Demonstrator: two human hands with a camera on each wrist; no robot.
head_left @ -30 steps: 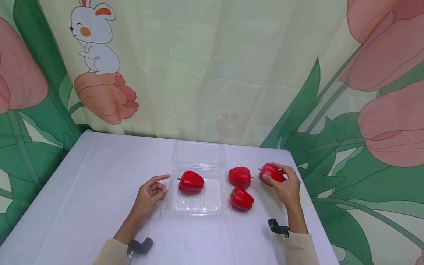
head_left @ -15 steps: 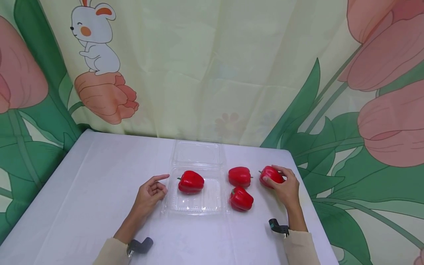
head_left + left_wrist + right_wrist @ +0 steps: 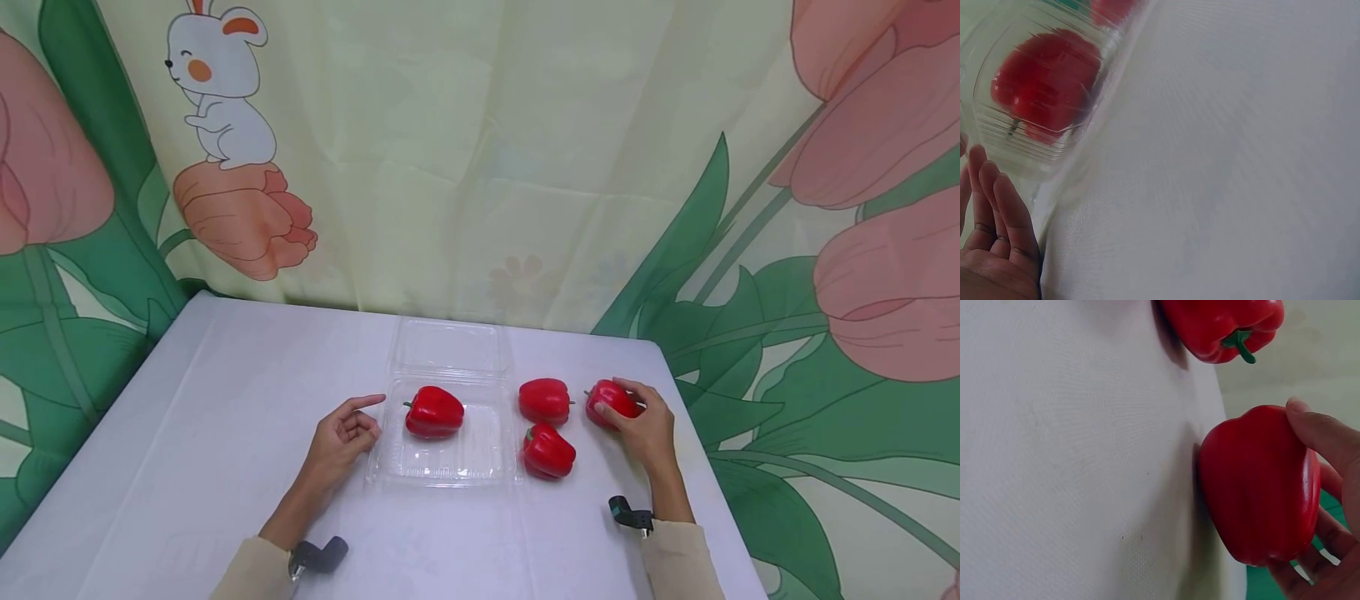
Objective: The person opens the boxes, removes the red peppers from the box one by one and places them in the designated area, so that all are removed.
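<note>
A red bell pepper (image 3: 611, 402) is in the grip of my right hand (image 3: 651, 425) near the table's right edge. The right wrist view shows the thumb (image 3: 1319, 431) on one side of that pepper and other fingers behind it, with the pepper at or just above the tabletop. My left hand (image 3: 341, 440) is at the left rim of a clear plastic clamshell box (image 3: 450, 462), index finger extended and the others loosely bent. One red pepper (image 3: 434, 412) lies inside the box, its green stem pointing left. In the left wrist view it shows through the ridged wall.
Two more red peppers, one farther back (image 3: 544, 401) and one nearer (image 3: 548, 452), lie just right of the box. The box's clear lid (image 3: 448, 346) is folded back toward the printed curtain (image 3: 480, 167). A white cloth covers the table (image 3: 187, 433).
My right hand and its pepper have come down slightly toward the near side of the table. The left hand, the box and the other peppers have stayed put.
</note>
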